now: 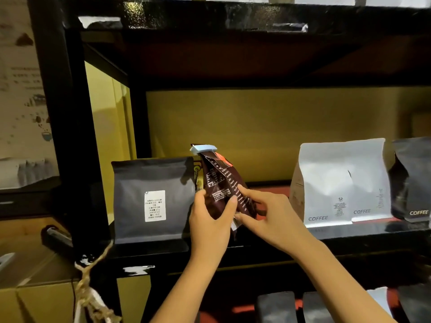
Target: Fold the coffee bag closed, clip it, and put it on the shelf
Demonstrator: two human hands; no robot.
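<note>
With my left hand (211, 221) and right hand (268, 217) both clasped around one dark brown coffee bag (224, 185), its folded top pinched by one pale blue clip (202, 149), I hold it upright over the black shelf (349, 231), between one grey bag (152, 201) and two white bags (326, 183).

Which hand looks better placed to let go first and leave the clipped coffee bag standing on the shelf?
Probably the right hand: only its fingertips touch the brown coffee bag. The left hand wraps the bag's lower part, steadying it beside the black bag.
</note>
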